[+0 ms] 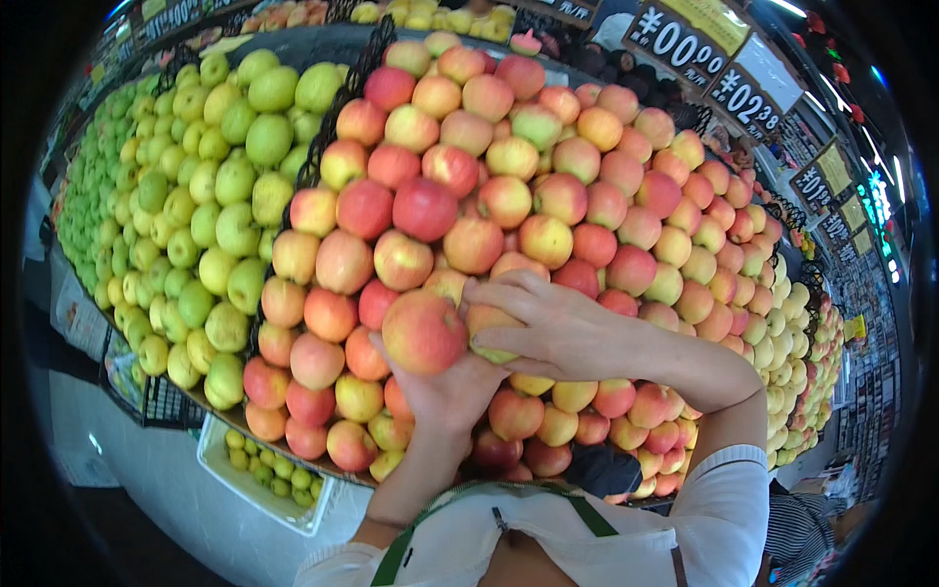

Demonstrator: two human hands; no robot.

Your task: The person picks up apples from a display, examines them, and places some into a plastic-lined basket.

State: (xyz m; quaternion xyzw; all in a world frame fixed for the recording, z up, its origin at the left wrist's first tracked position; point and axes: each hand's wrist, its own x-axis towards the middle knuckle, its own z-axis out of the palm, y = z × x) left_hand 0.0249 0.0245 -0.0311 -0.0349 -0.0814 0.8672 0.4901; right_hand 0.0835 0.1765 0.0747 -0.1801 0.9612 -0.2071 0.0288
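My left hand (449, 389) is turned palm up, with a large red-and-yellow apple (424, 332) resting in it. Right beside it, the fingers of my right hand (546, 323) curl over a second, yellowish-red apple (493, 326), much of which they cover. Whether this second apple is lifted off the heap or still touches it, I cannot tell. Both hands are over a sloping heap of red-and-yellow apples (480, 246). A dark red apple (425, 209) and a mottled apple (403, 260) lie just beyond my left hand.
Black mesh edging (312, 158) divides the red apples from green apples (236, 229) on the left. Pale yellow fruit (779, 330) fills the right side. A white crate (315, 513) of small green-yellow fruit stands on the floor. Price signs (678, 45) hang beyond the display.
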